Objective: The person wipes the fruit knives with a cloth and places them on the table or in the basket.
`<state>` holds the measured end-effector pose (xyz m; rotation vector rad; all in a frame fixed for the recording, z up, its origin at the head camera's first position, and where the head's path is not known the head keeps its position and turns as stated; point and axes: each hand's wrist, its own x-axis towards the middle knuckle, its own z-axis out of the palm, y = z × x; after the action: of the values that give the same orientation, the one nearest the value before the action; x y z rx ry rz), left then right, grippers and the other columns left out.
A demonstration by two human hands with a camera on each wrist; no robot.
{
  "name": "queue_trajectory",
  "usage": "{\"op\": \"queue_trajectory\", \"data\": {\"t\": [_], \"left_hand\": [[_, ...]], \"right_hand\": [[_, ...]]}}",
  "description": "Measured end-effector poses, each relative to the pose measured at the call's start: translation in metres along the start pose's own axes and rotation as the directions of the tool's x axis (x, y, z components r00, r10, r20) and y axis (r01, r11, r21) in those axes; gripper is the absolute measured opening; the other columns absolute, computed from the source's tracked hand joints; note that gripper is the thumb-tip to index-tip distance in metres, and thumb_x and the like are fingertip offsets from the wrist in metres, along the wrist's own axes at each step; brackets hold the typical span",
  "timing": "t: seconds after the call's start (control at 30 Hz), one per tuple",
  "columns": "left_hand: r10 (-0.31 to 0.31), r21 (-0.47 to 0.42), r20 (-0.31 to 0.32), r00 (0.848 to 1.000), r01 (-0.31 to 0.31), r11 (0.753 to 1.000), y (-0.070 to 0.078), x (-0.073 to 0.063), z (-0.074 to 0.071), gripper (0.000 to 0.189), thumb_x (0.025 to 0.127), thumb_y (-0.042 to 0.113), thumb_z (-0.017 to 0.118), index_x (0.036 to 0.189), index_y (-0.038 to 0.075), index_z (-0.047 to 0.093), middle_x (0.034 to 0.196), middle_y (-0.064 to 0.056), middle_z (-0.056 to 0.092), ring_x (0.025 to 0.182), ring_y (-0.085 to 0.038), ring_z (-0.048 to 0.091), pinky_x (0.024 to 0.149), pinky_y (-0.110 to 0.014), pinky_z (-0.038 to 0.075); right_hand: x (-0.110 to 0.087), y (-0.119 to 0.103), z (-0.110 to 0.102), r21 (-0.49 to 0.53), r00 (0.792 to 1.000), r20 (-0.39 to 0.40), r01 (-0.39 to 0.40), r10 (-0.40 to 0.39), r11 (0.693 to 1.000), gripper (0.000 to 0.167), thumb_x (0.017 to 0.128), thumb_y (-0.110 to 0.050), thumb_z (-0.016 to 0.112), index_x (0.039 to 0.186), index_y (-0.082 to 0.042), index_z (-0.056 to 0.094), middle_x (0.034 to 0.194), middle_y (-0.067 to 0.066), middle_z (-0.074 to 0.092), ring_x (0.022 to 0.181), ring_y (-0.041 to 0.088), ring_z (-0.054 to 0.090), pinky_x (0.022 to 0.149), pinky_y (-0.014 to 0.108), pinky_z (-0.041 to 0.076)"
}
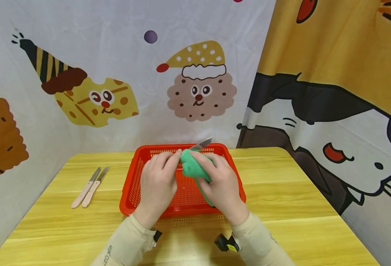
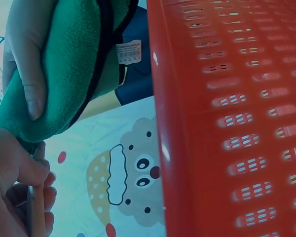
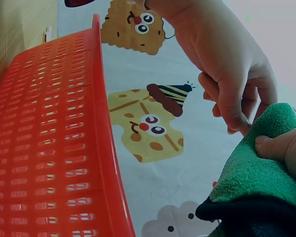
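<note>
Over the red basket [image 1: 182, 211], my left hand [image 1: 159, 181] grips the pale handle [image 2: 37, 212] of a knife, seen in the left wrist view. The knife's blade [image 1: 202, 143] sticks out past a green towel [image 1: 193, 165] in the head view. My right hand [image 1: 220, 181] pinches that towel, folded about the knife, thumb on one side and fingers on the other. The towel has a dark edge and a small white label [image 2: 129, 52]. Both hands are close together, and the towel hides part of the knife.
Two knives with pale handles, one knife [image 1: 84, 192] and another knife [image 1: 95, 188], lie side by side on the wooden table [image 1: 282, 207] left of the basket. A curtain with cartoon prints [image 1: 115, 44] hangs behind the table.
</note>
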<state>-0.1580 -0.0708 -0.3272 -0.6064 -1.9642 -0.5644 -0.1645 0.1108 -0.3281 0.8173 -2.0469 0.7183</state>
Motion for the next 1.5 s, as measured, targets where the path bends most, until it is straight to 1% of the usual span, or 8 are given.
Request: {"op": "queue_trajectory", "data": {"t": [0.2, 0.37, 0.5, 0.6, 0.83, 1.03, 1.2, 1.5], "left_hand": [[-0.008, -0.023, 0.006, 1.0, 0.008, 1.0, 0.001, 0.0, -0.001, 0.035, 0.086, -0.011, 0.061, 0.118, 0.002, 0.067, 0.097, -0.013, 0.064, 0.084, -0.029, 0.063, 0.065, -0.042, 0.052], [-0.013, -0.026, 0.008, 1.0, 0.013, 1.0, 0.001, -0.001, -0.001, 0.034, 0.086, -0.01, 0.064, 0.118, 0.003, 0.067, 0.097, -0.012, 0.064, 0.083, -0.029, 0.062, 0.065, -0.042, 0.052], [-0.017, -0.026, 0.01, 1.0, 0.018, 0.999, 0.001, -0.001, -0.001, 0.03, 0.088, -0.005, 0.067, 0.117, 0.004, 0.067, 0.097, -0.012, 0.064, 0.082, -0.029, 0.062, 0.063, -0.042, 0.05], [-0.021, -0.024, 0.012, 1.0, 0.021, 0.999, 0.001, -0.001, -0.001, 0.028, 0.09, -0.003, 0.067, 0.116, 0.004, 0.067, 0.097, -0.012, 0.064, 0.081, -0.029, 0.061, 0.062, -0.041, 0.05], [-0.039, -0.016, 0.03, 0.999, 0.039, 0.999, 0.001, -0.002, -0.002, 0.027, 0.091, 0.0, 0.067, 0.117, 0.004, 0.068, 0.097, -0.012, 0.064, 0.079, -0.028, 0.06, 0.062, -0.041, 0.049], [-0.039, -0.019, 0.02, 0.999, 0.039, 0.999, 0.0, -0.003, -0.002, 0.029, 0.089, -0.003, 0.067, 0.117, 0.005, 0.068, 0.097, -0.011, 0.065, 0.08, -0.029, 0.061, 0.062, -0.042, 0.049], [-0.031, -0.016, 0.01, 0.999, 0.031, 0.999, 0.0, -0.004, -0.001, 0.029, 0.089, -0.003, 0.066, 0.116, 0.006, 0.067, 0.098, -0.011, 0.065, 0.08, -0.029, 0.061, 0.062, -0.043, 0.049], [-0.031, -0.017, 0.021, 0.999, 0.032, 0.999, 0.0, -0.004, -0.002, 0.029, 0.088, -0.003, 0.067, 0.116, 0.005, 0.068, 0.098, -0.011, 0.065, 0.08, -0.029, 0.061, 0.063, -0.042, 0.05]], "right_hand": [[0.0, 0.002, 0.0, -0.013, 1.0, 0.004, 0.004, -0.004, 1.0, 0.056, 0.082, -0.01, 0.078, 0.133, -0.023, 0.061, 0.111, 0.01, 0.065, 0.096, 0.028, 0.063, 0.072, 0.043, 0.055], [0.0, 0.005, -0.002, -0.025, 1.0, -0.001, -0.006, 0.006, 1.0, 0.058, 0.081, -0.011, 0.08, 0.134, -0.024, 0.06, 0.112, 0.011, 0.065, 0.097, 0.03, 0.062, 0.076, 0.044, 0.054], [0.001, 0.009, -0.005, -0.03, 1.0, -0.025, -0.017, 0.016, 0.999, 0.06, 0.08, -0.01, 0.082, 0.134, -0.024, 0.061, 0.111, 0.011, 0.064, 0.098, 0.031, 0.062, 0.076, 0.046, 0.054], [0.002, 0.012, -0.007, -0.041, 0.999, -0.039, -0.026, 0.024, 0.999, 0.061, 0.079, -0.008, 0.082, 0.134, -0.024, 0.061, 0.111, 0.011, 0.064, 0.097, 0.032, 0.061, 0.073, 0.046, 0.054], [0.004, 0.02, -0.012, -0.072, 0.996, -0.086, -0.042, 0.036, 0.997, 0.065, 0.076, -0.005, 0.083, 0.134, -0.024, 0.062, 0.11, 0.011, 0.065, 0.095, 0.035, 0.062, 0.07, 0.049, 0.054], [0.004, 0.026, -0.017, -0.078, 0.991, -0.116, -0.069, 0.06, 0.995, 0.066, 0.074, -0.001, 0.083, 0.132, -0.022, 0.063, 0.11, 0.011, 0.065, 0.097, 0.035, 0.062, 0.073, 0.051, 0.053], [0.004, 0.029, -0.02, -0.08, 0.989, -0.132, -0.073, 0.062, 0.994, 0.065, 0.072, 0.0, 0.083, 0.131, -0.02, 0.064, 0.108, 0.012, 0.064, 0.095, 0.035, 0.061, 0.075, 0.051, 0.052], [0.004, 0.034, -0.023, -0.078, 0.986, -0.145, -0.097, 0.085, 0.992, 0.062, 0.076, -0.001, 0.082, 0.131, -0.021, 0.064, 0.111, 0.012, 0.064, 0.101, 0.034, 0.061, 0.079, 0.051, 0.051]]}}
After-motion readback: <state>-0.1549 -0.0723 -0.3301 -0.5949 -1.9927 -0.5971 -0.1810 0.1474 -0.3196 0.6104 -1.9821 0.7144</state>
